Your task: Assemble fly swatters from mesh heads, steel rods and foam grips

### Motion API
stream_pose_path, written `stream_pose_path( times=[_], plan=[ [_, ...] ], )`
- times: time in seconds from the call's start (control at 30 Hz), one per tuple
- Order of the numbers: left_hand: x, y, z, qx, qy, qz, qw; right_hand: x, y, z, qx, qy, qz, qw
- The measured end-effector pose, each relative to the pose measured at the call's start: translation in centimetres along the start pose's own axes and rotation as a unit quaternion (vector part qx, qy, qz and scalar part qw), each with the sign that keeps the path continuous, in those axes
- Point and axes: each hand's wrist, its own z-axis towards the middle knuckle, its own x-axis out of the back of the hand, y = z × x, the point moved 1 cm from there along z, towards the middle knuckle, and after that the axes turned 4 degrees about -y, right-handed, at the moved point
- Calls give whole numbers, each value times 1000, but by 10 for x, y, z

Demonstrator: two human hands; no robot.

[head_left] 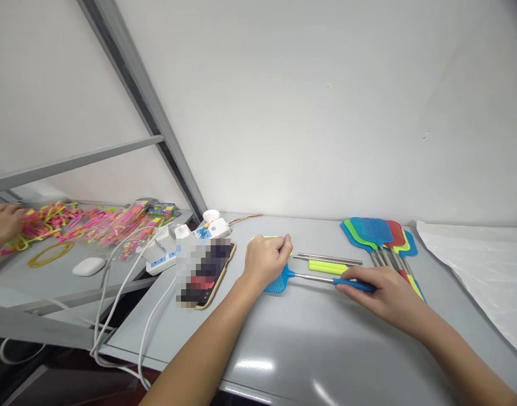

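Note:
A blue fly swatter [277, 283] with a metal rod lies across the table in front of me. My right hand [379, 290] is closed around its blue handle, thumb and fingers pinching it. My left hand [266, 258] is a fist resting at the mesh head and covers part of it; its fingertips are hidden, so what it grips does not show. Yellow-green plastic peeks out behind that fist. Just beyond the swatter's rod lie thin metal rods [328, 259] and yellow-green handle tubes [327, 266].
A pile of fly swatters [371, 231] in several colours lies at the back right, beside a white sheet [474, 276]. To the left are a phone [218, 270], power strips [161, 261] with white cables, and a shelf of pink packets [123, 223]. Another person's hand [4, 225] shows far left.

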Motion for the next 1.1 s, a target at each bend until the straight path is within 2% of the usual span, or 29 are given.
stream_pose_path(
  times=[0.1,0.17,0.27,0.33,0.37,0.4,0.43,0.5,0.57,0.63,0.67,0.73,0.87,1.1],
  plan=[
    [1,1,1,0,7,2,1000,-1,-1,1,-2,12,9,1000],
    [7,0,3,-1,45,1,999,-1,-3,2,-10,24,23,999],
    [21,-7,5,22,170,-48,984,0,-3,3,-39,52,29,997],
    [26,-14,7,70,251,-149,954,0,-3,3,-62,78,29,995],
    [25,-18,8,96,266,-227,932,1,-2,3,-71,94,32,992],
    [23,-20,10,119,257,-322,903,0,-2,3,-79,108,41,990],
    [19,-21,11,137,221,-425,867,0,-3,4,-87,117,53,988],
    [7,-16,13,162,113,-603,773,-4,-6,5,-97,121,83,984],
    [-4,-4,12,185,30,-700,689,-10,-12,6,-97,97,110,984],
    [-13,9,9,201,3,-734,649,-18,-19,7,-89,65,131,985],
    [-15,15,7,207,3,-739,641,-22,-22,7,-86,51,137,985],
    [-18,22,4,212,20,-736,643,-31,-26,7,-87,34,144,985],
    [-19,23,2,205,72,-701,680,-43,-31,6,-87,45,156,983],
    [-21,24,0,184,56,-680,708,-49,-38,5,-102,57,242,963]
  ],
)
